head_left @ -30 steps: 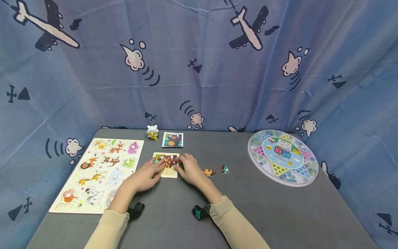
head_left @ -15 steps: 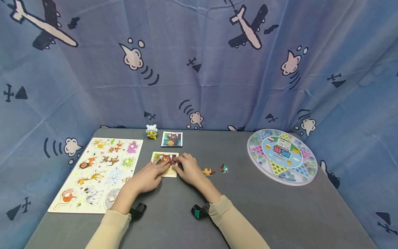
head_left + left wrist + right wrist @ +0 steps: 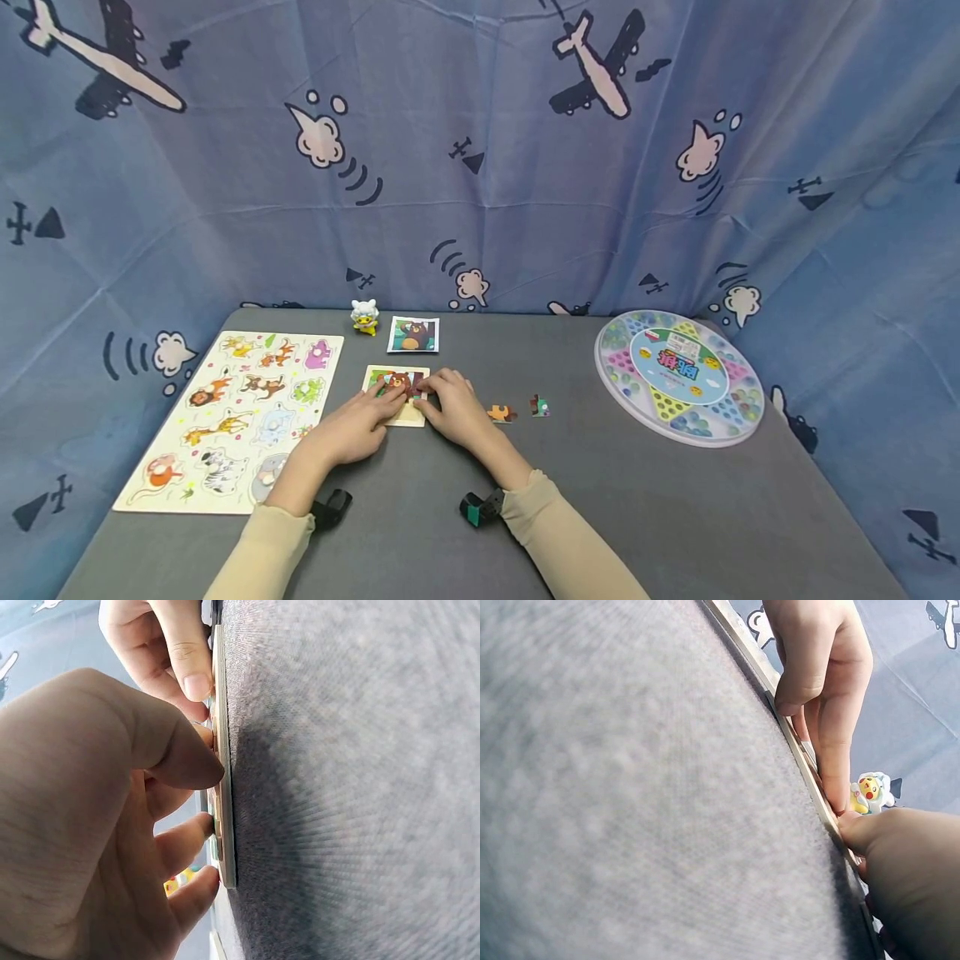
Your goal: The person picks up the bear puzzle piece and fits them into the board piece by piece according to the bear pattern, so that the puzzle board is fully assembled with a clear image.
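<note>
A small wooden puzzle tray point(image 3: 375, 377) with a partly laid bear picture lies on the grey table, and both hands meet over it. My left hand point(image 3: 386, 402) lays its fingers on the tray's left and middle pieces. In the left wrist view that left hand point(image 3: 206, 799) has its thumb against the tray's point(image 3: 225, 855) near edge and its fingertips on the tray's face. My right hand point(image 3: 429, 398) presses its fingertips on the pieces at the tray's right side. The tray's thin edge point(image 3: 810, 769) shows between the right hand point(image 3: 862, 836) and the left hand point(image 3: 810, 724). Neither hand lifts anything.
Two loose puzzle pieces point(image 3: 501, 413) point(image 3: 540, 407) lie right of the hands. A bear picture card point(image 3: 413, 334) and a small toy figure point(image 3: 364, 317) stand behind the tray. A large animal puzzle board point(image 3: 232, 412) lies left, a round marble game board point(image 3: 678, 377) right. Blue cloth hangs behind.
Both hands have stayed on the small tray. The left hand's fingertips have crept slightly toward the tray's middle; the right hand has barely shifted.
</note>
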The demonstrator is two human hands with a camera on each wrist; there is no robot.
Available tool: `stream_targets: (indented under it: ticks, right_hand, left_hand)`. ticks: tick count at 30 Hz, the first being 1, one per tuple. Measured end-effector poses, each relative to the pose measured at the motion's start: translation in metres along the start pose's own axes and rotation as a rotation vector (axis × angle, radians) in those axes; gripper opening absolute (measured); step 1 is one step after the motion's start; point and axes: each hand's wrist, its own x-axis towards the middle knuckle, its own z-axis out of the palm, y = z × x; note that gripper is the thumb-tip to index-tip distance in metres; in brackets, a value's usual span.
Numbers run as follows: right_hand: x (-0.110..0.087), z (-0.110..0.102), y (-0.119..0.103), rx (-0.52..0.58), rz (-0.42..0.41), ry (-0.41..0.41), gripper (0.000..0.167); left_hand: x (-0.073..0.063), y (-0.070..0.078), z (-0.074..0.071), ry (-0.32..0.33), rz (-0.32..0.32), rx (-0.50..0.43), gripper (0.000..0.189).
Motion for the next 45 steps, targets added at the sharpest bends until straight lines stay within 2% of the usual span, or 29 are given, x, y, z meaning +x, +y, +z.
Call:
stream_targets:
  ticks: [11, 14, 21, 25, 34, 38, 45]
  right_hand:
    - [0.000, -0.001, 0.000, 0.004, -0.015, 0.031, 0.020]
    - [0.000, -0.001, 0.000, -0.001, -0.020, 0.035, 0.021]
    - [0.000, -0.002, -0.001, 0.011, -0.024, 0.031, 0.021]
    - [0.000, -0.002, 0.000, 0.010, -0.035, 0.036, 0.022]
    - [0.000, -0.001, 0.001, 0.004, -0.041, 0.046, 0.022]
    - [0.001, -0.006, 0.000, 0.030, -0.014, 0.065, 0.022]
    - [0.004, -0.029, 0.009, 0.116, 0.097, 0.110, 0.026]
  left_hand:
    - [0.000, -0.007, 0.003, 0.020, 0.002, -0.031, 0.055]
    - [0.000, -0.012, 0.003, 0.039, -0.029, -0.032, 0.057]
    - [-0.003, -0.024, 0.000, 0.091, -0.128, -0.041, 0.080]
    - [-0.005, -0.029, -0.001, 0.093, -0.170, -0.056, 0.087]
    - [-0.006, -0.030, -0.003, 0.078, -0.191, -0.040, 0.090]
    - [-0.006, -0.030, -0.003, 0.077, -0.203, -0.045, 0.090]
    - [-0.006, -0.029, -0.003, 0.076, -0.206, -0.050, 0.089]
